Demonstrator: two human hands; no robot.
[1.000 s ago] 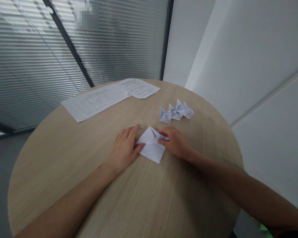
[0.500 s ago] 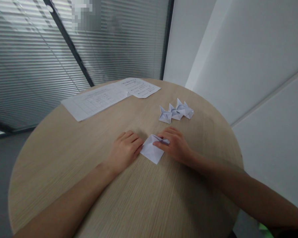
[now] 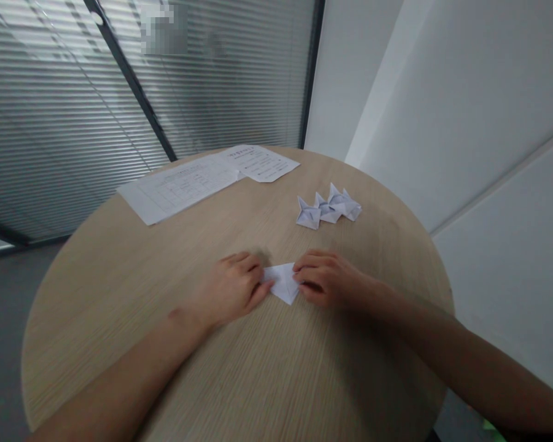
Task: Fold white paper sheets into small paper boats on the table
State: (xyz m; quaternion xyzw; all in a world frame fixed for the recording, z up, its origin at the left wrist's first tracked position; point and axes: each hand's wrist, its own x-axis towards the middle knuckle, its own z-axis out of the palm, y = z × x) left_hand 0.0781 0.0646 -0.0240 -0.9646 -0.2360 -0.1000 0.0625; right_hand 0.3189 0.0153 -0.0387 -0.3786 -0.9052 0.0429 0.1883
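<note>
A small folded sheet of white paper lies on the table between my hands, its top folded down and a point facing me. My left hand grips its left corner, thumb on the near side and fingers curled behind. At the right corner, my right hand pinches the paper between thumb and fingers. Both outer corners are hidden under my fingers. Beyond my right hand stands a row of several folded white paper pieces with pointed tips, touching one another.
The round wooden table fills most of the view. Printed sheets lie flat near its far left edge. Past the table are window blinds on the left and a white wall on the right.
The paper's top point has been folded down, so a diamond is now a wide triangle. My right hand has shifted slightly down, and my left thumb has come onto the paper.
</note>
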